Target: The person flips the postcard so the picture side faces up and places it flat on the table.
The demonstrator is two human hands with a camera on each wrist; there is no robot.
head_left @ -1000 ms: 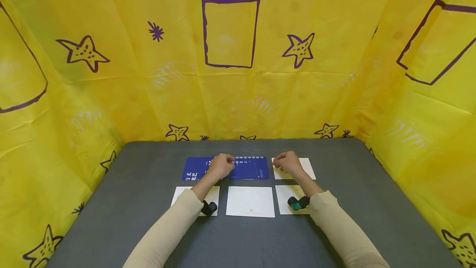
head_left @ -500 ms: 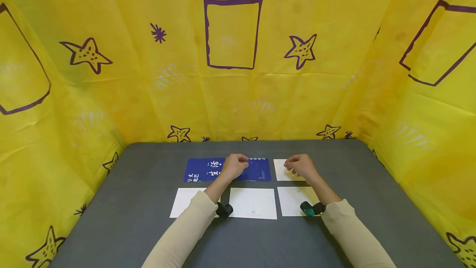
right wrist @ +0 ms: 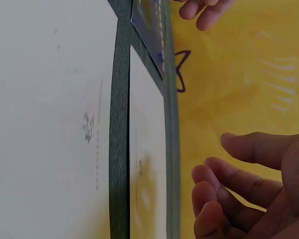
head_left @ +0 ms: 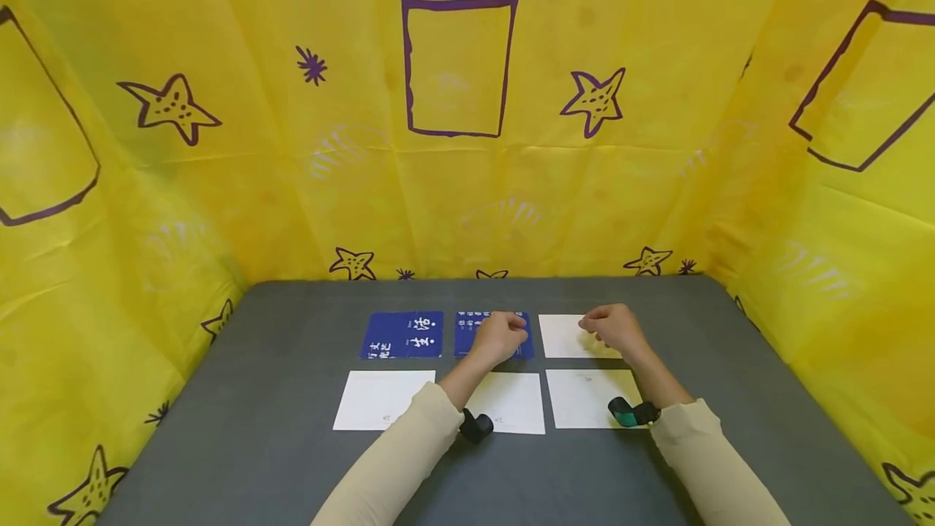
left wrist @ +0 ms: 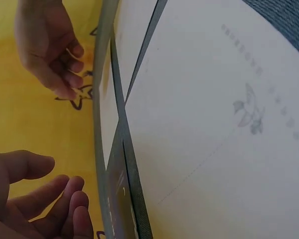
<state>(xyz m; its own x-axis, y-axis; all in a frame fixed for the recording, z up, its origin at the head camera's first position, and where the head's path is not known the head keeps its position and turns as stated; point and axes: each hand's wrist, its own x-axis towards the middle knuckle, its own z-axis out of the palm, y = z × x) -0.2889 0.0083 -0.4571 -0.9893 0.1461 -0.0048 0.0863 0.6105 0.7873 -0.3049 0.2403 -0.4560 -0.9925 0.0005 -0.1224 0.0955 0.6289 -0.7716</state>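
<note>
My left hand (head_left: pixel 500 335) hovers over the back middle card (head_left: pixel 466 339), which is blue with white lettering and partly hidden by the hand. In the left wrist view the left hand's fingers (left wrist: pixel 72 199) are loosely curled with a gap below the thumb, and they hold nothing. My right hand (head_left: pixel 615 329) is above the white card (head_left: pixel 558 339) at the back right. Its fingers (right wrist: pixel 244 179) curl loosely in the right wrist view, likewise with nothing between them. Another blue card (head_left: pixel 402 335) with white characters lies at the back left.
The front row has three white cards: left (head_left: pixel 383 398), middle (head_left: pixel 519 404), partly under the left forearm, and right (head_left: pixel 588 396). Narrow gaps separate the cards on the dark grey table (head_left: pixel 241 428). Yellow cloth (head_left: pixel 453 209) with purple starfish drawings surrounds the table's back and sides.
Both hands have moved to the right, the left from between the two blue cards to over the middle one. The left blue card is now uncovered. The cards stay in place.
</note>
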